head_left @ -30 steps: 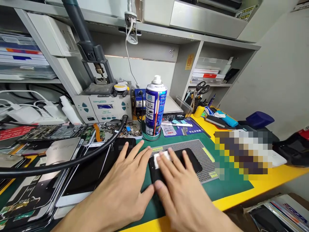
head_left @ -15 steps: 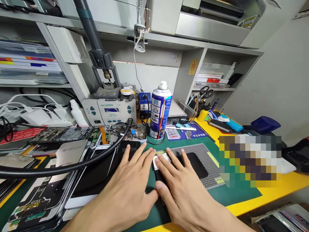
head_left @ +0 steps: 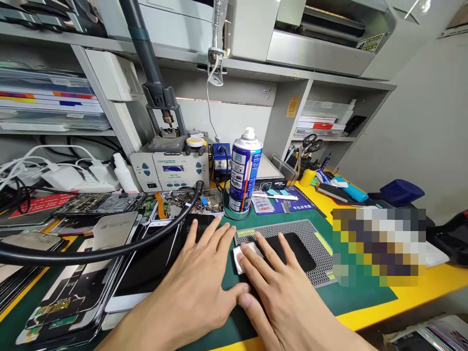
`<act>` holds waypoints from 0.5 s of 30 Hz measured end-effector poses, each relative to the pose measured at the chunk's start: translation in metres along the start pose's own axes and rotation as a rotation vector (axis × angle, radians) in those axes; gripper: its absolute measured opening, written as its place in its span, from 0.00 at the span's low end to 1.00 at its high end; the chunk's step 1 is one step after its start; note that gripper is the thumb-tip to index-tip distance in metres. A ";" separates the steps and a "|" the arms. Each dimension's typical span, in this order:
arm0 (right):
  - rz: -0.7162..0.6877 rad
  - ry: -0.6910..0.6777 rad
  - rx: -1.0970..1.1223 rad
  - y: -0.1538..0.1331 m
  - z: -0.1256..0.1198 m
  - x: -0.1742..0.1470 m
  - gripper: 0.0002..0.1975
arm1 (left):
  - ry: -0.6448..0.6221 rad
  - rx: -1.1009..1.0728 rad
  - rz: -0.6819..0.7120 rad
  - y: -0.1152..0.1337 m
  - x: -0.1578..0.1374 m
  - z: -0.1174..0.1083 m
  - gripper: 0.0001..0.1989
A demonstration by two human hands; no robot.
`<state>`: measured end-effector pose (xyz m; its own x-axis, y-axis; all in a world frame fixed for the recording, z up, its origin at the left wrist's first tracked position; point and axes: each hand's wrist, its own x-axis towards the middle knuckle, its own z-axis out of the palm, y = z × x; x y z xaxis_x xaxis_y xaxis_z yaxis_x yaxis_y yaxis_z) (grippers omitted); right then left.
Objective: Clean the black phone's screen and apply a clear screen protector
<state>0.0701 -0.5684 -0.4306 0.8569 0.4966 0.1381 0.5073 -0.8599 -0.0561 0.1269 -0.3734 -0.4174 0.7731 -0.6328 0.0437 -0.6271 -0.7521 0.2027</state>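
Observation:
My right hand lies over a dark flat panel, phone-like and mostly hidden beneath it. Under its fingertips a folded white wipe is pressed against the panel's far end. Close by on the left, my left hand rests with fingers spread and holds nothing; its thumb reaches the panel's left edge by the right thumb. A black rectangular plate lies on the grey perforated mat, just past the right fingers.
A blue spray can stands beyond the hands. A thick black hose curves across phone parts and a white-framed phone at left. Behind stands a hot-air station. Scissors stand at back right; a blurred patch covers the right.
My right hand has slid the white wipe slightly nearer to me along the panel. The left hand stays nearly in place; the view has tilted slightly.

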 end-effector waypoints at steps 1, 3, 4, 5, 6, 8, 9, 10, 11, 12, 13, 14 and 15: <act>-0.002 0.003 -0.014 0.000 0.001 -0.001 0.27 | -0.001 -0.012 -0.002 0.000 0.000 -0.001 0.40; 0.002 0.016 -0.034 0.000 0.003 0.000 0.26 | -0.007 -0.022 -0.001 0.000 0.001 -0.001 0.40; 0.008 0.023 -0.042 0.000 0.003 0.002 0.26 | -0.009 -0.020 -0.001 0.000 0.001 -0.001 0.40; 0.016 0.032 -0.048 0.000 0.004 0.005 0.26 | -0.010 -0.017 -0.004 0.000 0.001 -0.001 0.39; 0.020 0.042 -0.056 0.000 0.004 0.007 0.26 | -0.012 -0.015 -0.009 -0.001 0.001 -0.001 0.39; 0.011 0.075 -0.081 0.000 0.005 0.007 0.26 | -0.016 -0.020 -0.026 -0.002 0.001 0.000 0.39; -0.008 0.098 -0.099 0.001 0.005 0.004 0.25 | -0.016 -0.028 -0.032 -0.002 0.001 0.000 0.39; -0.037 0.122 -0.119 0.002 0.006 -0.001 0.25 | -0.011 -0.037 -0.034 -0.003 0.001 0.000 0.40; -0.072 0.148 -0.140 0.004 0.007 -0.006 0.25 | -0.005 -0.045 -0.031 -0.003 0.001 0.001 0.41; -0.105 0.171 -0.159 0.005 0.007 -0.011 0.24 | 0.006 -0.049 -0.025 -0.003 0.001 0.001 0.41; -0.129 0.184 -0.171 0.007 0.007 -0.015 0.24 | 0.015 -0.052 -0.016 -0.003 0.001 0.001 0.42; -0.138 0.181 -0.172 0.007 0.006 -0.017 0.24 | 0.020 -0.050 -0.007 -0.003 0.001 0.001 0.42; -0.129 0.165 -0.162 0.008 0.005 -0.017 0.24 | 0.020 -0.046 0.000 -0.002 0.001 0.001 0.42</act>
<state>0.0600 -0.5826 -0.4386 0.7532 0.5885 0.2937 0.5786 -0.8052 0.1296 0.1289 -0.3722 -0.4185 0.7753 -0.6284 0.0634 -0.6222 -0.7427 0.2475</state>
